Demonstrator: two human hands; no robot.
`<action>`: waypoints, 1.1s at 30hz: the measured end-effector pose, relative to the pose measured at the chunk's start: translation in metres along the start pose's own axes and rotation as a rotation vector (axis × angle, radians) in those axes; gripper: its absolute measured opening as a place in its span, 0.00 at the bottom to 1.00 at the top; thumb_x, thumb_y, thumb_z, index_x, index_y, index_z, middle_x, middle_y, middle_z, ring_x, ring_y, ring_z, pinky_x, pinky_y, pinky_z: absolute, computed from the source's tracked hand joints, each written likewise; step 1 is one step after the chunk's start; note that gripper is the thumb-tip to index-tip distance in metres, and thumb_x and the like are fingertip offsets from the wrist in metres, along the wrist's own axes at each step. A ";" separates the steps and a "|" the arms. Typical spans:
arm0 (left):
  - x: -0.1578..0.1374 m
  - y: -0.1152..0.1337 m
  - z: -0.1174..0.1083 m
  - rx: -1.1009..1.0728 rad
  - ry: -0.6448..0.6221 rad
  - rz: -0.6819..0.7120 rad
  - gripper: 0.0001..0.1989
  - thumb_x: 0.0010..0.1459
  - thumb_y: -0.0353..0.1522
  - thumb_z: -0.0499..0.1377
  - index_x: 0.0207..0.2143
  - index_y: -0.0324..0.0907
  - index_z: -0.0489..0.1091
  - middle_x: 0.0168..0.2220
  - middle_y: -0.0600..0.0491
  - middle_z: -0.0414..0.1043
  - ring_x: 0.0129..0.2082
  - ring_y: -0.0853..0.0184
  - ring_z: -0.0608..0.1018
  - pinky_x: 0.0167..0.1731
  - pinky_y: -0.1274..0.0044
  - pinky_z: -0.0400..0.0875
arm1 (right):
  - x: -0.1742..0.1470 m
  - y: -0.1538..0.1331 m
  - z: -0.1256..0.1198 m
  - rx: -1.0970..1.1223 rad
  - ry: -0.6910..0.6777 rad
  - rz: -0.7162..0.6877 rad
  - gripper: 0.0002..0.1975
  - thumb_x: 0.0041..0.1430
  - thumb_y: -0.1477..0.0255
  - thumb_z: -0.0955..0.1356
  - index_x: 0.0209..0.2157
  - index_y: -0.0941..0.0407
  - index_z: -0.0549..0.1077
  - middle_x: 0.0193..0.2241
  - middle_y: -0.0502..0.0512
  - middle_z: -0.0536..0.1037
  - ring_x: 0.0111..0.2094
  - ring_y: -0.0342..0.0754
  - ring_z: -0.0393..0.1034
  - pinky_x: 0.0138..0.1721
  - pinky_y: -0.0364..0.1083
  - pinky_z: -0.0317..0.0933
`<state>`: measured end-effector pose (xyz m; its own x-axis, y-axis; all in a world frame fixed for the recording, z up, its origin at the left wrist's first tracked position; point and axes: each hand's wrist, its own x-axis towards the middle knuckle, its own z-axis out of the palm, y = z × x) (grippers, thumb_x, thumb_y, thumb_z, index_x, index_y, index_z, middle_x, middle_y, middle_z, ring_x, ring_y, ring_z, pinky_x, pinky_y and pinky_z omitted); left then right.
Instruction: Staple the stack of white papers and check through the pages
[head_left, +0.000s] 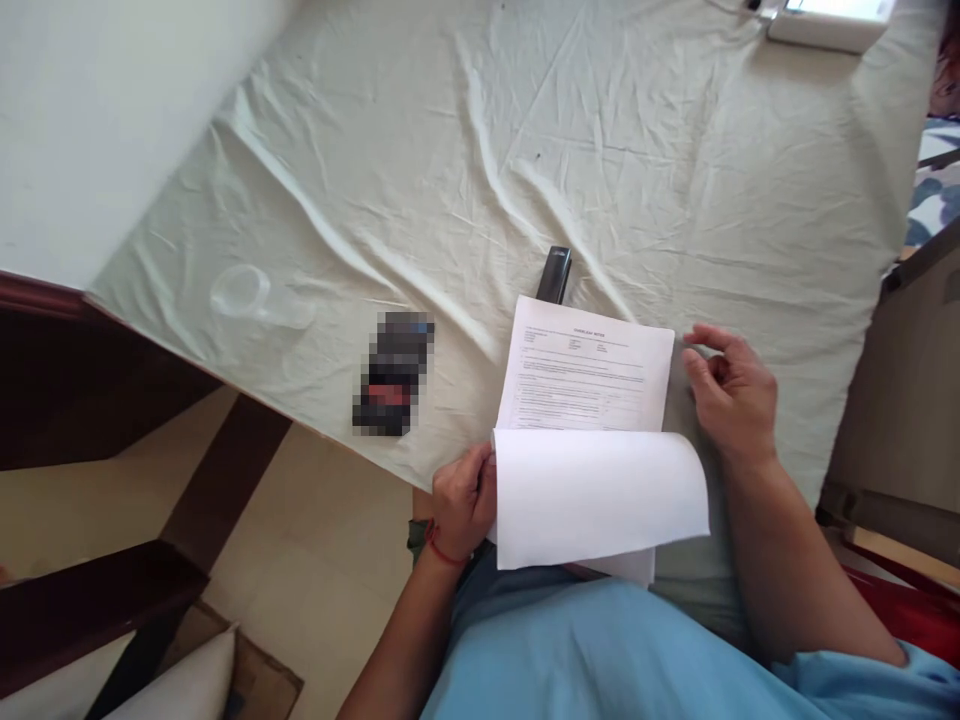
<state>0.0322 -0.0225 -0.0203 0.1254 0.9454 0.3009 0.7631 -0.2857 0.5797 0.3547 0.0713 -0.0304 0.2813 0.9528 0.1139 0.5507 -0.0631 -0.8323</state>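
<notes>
A stack of printed paper sheets (585, 370) lies near the front edge of the cloth-covered table. Its upper half shows small typed text under a heading. One or more sheets are folded down toward my body, and the blank white back of the turned sheet (600, 495) faces up, its right side curling. My left hand (465, 500), with a red string at the wrist, is closed on the left edge of the papers at the fold. Just right of the stack, my right hand (731, 390) is empty, thumb and forefinger apart, other fingers curled.
A black oblong object (554, 274) pokes out from behind the papers' top edge. To the left lie a pixelated dark item (394, 375) and a clear round plastic container (244, 292). A white device (831, 25) stands at the far right on the wrinkled tablecloth (637, 130).
</notes>
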 end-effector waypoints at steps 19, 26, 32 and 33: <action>-0.004 0.001 0.004 0.101 -0.023 -0.063 0.09 0.70 0.29 0.52 0.38 0.42 0.72 0.23 0.56 0.74 0.22 0.68 0.76 0.25 0.77 0.65 | -0.003 0.006 0.007 0.183 0.038 -0.078 0.07 0.62 0.63 0.73 0.39 0.52 0.80 0.23 0.45 0.69 0.23 0.43 0.60 0.26 0.45 0.55; -0.004 0.002 0.007 0.089 0.011 -0.054 0.11 0.71 0.31 0.52 0.38 0.41 0.73 0.22 0.56 0.72 0.21 0.69 0.75 0.24 0.77 0.64 | -0.007 -0.004 0.009 0.204 0.173 -0.106 0.05 0.62 0.66 0.73 0.39 0.51 0.81 0.26 0.47 0.76 0.25 0.44 0.67 0.27 0.45 0.59; -0.005 0.000 0.009 0.146 0.019 -0.043 0.11 0.71 0.31 0.52 0.37 0.40 0.73 0.22 0.55 0.74 0.21 0.68 0.77 0.25 0.77 0.65 | -0.005 -0.012 0.006 0.199 0.262 -0.264 0.06 0.58 0.72 0.75 0.37 0.48 0.85 0.44 0.54 0.83 0.40 0.50 0.76 0.40 0.51 0.67; -0.005 0.000 0.009 0.146 0.022 -0.039 0.11 0.71 0.31 0.52 0.37 0.40 0.73 0.23 0.55 0.74 0.21 0.68 0.77 0.25 0.77 0.65 | -0.004 -0.012 0.006 0.265 0.257 -0.239 0.06 0.57 0.72 0.76 0.36 0.47 0.85 0.41 0.53 0.83 0.38 0.50 0.75 0.40 0.51 0.66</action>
<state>0.0374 -0.0256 -0.0291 0.0814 0.9511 0.2981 0.8515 -0.2218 0.4751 0.3421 0.0699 -0.0241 0.3754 0.8243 0.4238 0.4132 0.2604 -0.8726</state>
